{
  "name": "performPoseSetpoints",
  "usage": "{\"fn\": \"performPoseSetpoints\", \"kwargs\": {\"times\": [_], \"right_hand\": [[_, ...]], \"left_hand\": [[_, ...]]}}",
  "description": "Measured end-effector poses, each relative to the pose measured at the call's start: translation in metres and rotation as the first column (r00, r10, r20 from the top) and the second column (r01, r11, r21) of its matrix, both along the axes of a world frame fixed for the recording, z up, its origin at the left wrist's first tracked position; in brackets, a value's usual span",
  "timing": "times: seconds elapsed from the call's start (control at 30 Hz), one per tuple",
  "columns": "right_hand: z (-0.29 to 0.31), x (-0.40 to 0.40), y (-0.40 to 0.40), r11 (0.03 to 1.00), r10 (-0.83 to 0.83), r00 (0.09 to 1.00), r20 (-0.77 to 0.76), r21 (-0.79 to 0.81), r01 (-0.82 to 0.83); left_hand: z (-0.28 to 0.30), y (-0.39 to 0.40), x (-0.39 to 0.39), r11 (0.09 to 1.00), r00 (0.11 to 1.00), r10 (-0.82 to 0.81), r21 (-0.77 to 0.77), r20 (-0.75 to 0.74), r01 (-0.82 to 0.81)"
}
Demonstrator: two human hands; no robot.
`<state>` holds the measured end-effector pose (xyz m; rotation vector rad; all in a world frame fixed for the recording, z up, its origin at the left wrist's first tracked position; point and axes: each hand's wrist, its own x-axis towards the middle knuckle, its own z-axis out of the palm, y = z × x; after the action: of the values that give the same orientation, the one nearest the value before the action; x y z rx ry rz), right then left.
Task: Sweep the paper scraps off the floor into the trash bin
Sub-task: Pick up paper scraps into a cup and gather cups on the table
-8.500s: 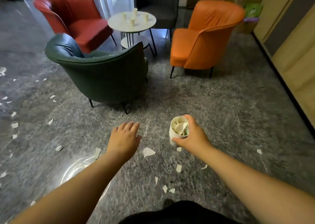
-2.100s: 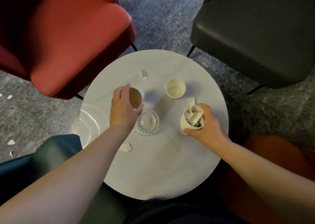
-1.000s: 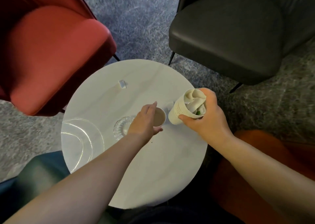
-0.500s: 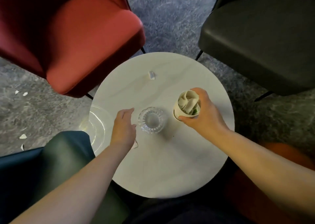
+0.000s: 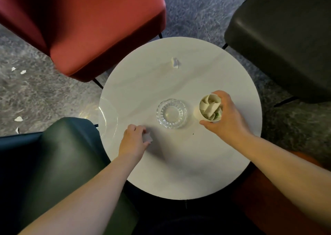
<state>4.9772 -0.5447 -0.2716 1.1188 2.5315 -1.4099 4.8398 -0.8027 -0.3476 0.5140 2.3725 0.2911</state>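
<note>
I look down on a round white table point(image 5: 206, 163). My right hand point(image 5: 226, 120) grips a paper cup point(image 5: 208, 109) stuffed with crumpled paper, held just above the table's right side. My left hand point(image 5: 133, 140) rests on the table's left part, fingers curled round a small white paper scrap point(image 5: 147, 137). Another paper scrap point(image 5: 175, 62) lies on the table's far side. Several paper scraps point(image 5: 18, 118) lie on the grey floor at the left. No trash bin is in view.
A clear glass ashtray point(image 5: 171, 113) sits mid-table between my hands. A red armchair point(image 5: 86, 20) stands at the upper left, a black chair point(image 5: 286, 37) at the upper right, a dark green chair point(image 5: 62, 154) at the lower left, an orange seat point(image 5: 268, 199) at the lower right.
My left hand has dropped onto the table and closed its fingers on the paper scrap. The loose paper cups seen earlier on the table are gone. My right hand keeps hold of the filled cup.
</note>
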Motion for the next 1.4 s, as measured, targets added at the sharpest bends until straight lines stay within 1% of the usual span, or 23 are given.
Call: {"fn": "performPoseSetpoints", "kwargs": {"times": [0.13,0.23,0.3,0.37,0.43,0.5,0.6,0.67,0.73,0.8,0.87,0.97,1.03,1.13,1.23,1.3,1.4], "right_hand": [[0.001,-0.001,-0.006,1.0,-0.009,1.0,-0.006,-0.02,0.009],[0.002,-0.004,-0.01,0.999,-0.017,0.999,-0.031,-0.03,0.016],[0.004,-0.006,-0.012,1.0,-0.011,0.999,-0.045,-0.025,0.009],[0.007,-0.008,-0.013,1.0,-0.005,0.999,-0.05,-0.022,0.004],[0.009,-0.009,-0.014,1.0,-0.001,0.999,-0.053,-0.026,0.0],[0.01,-0.009,-0.014,1.0,-0.002,0.998,-0.065,-0.028,0.0],[0.009,-0.009,-0.014,1.0,-0.012,0.997,-0.071,-0.028,0.01],[0.007,-0.008,-0.013,0.999,-0.021,0.998,-0.066,-0.027,0.019],[0.005,-0.008,-0.012,0.999,-0.034,0.997,-0.063,-0.033,0.031],[0.002,-0.008,-0.012,0.998,-0.041,0.997,-0.066,-0.039,0.039],[0.0,-0.007,-0.012,0.999,-0.044,0.996,-0.078,-0.027,0.042],[-0.001,-0.007,-0.01,0.999,-0.023,0.997,-0.071,-0.024,0.021],[-0.003,-0.006,-0.009,1.0,-0.015,0.998,-0.064,-0.015,0.014],[-0.006,-0.004,-0.008,1.0,-0.014,0.998,-0.059,-0.012,0.014],[-0.008,-0.004,-0.005,1.0,0.002,0.998,-0.061,-0.002,-0.002],[-0.007,-0.004,-0.004,1.0,0.014,0.998,-0.054,-0.001,-0.014],[-0.008,-0.004,-0.004,1.0,0.019,0.999,-0.046,0.001,-0.019]], "left_hand": [[-0.005,0.004,-0.001,0.998,0.999,-0.042,-0.046,-0.03,0.041],[-0.005,0.003,-0.004,0.998,0.998,-0.057,-0.03,-0.019,0.057],[-0.001,0.005,-0.005,0.999,0.999,-0.035,0.0,0.006,0.035],[0.006,0.012,-0.006,0.997,0.999,0.035,0.066,0.036,-0.037],[0.017,0.025,-0.006,0.976,0.992,0.122,0.179,0.021,-0.123],[0.034,0.044,-0.005,0.923,0.977,0.215,0.328,-0.002,-0.202],[0.059,0.076,-0.002,0.827,0.963,0.268,0.516,-0.007,-0.226],[0.07,0.091,-0.003,0.799,0.961,0.274,0.564,-0.029,-0.211],[0.072,0.095,-0.009,0.767,0.938,0.346,0.583,-0.022,-0.269],[0.065,0.084,-0.018,0.775,0.914,0.405,0.537,-0.017,-0.334],[0.053,0.067,-0.025,0.832,0.917,0.398,0.435,-0.036,-0.345],[0.033,0.047,-0.027,0.926,0.959,0.282,0.269,-0.021,-0.266],[0.019,0.043,-0.023,0.964,0.981,0.194,0.182,0.013,-0.193],[0.006,0.048,-0.017,0.99,0.996,0.087,0.113,0.022,-0.089],[0.0,0.049,-0.012,0.999,0.999,-0.041,-0.004,-0.028,0.041],[-0.002,0.047,-0.011,0.998,0.999,-0.05,-0.032,-0.018,0.049],[-0.004,0.043,-0.013,1.0,1.0,0.013,-0.025,0.016,-0.013]]}}
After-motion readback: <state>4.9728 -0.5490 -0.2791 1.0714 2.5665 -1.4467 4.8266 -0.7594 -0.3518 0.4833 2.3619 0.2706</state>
